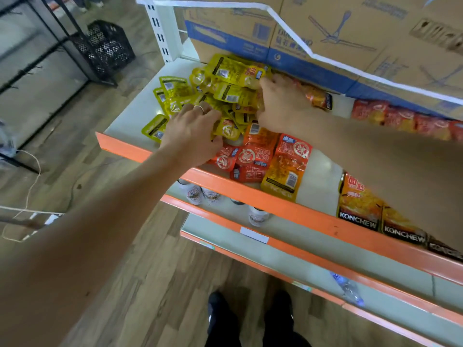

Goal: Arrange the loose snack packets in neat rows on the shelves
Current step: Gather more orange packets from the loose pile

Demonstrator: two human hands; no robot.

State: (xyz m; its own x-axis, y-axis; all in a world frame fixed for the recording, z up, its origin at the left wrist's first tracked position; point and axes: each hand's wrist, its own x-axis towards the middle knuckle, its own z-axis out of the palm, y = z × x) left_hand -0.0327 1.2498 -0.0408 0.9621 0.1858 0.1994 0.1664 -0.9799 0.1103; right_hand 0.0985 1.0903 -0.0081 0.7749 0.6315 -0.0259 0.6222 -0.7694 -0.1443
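Wood-floor shop aisle, white shelf (130,121) with orange lip, cartons (350,33) along the back. Yellow packets (225,78): glossy, small, dark barcode strips, heaped loose at the shelf's left end. Red packets (253,156) lie mixed just in front. Left hand (193,131): fingers curled over the pile's front edge, thumb under a packet, gripping a few. Right hand (283,106): at the pile's back right, fingertips buried among the packets, grip can't tell.

Left hand (193,136) grips yellow packets (233,71); right hand (280,103) touches them.
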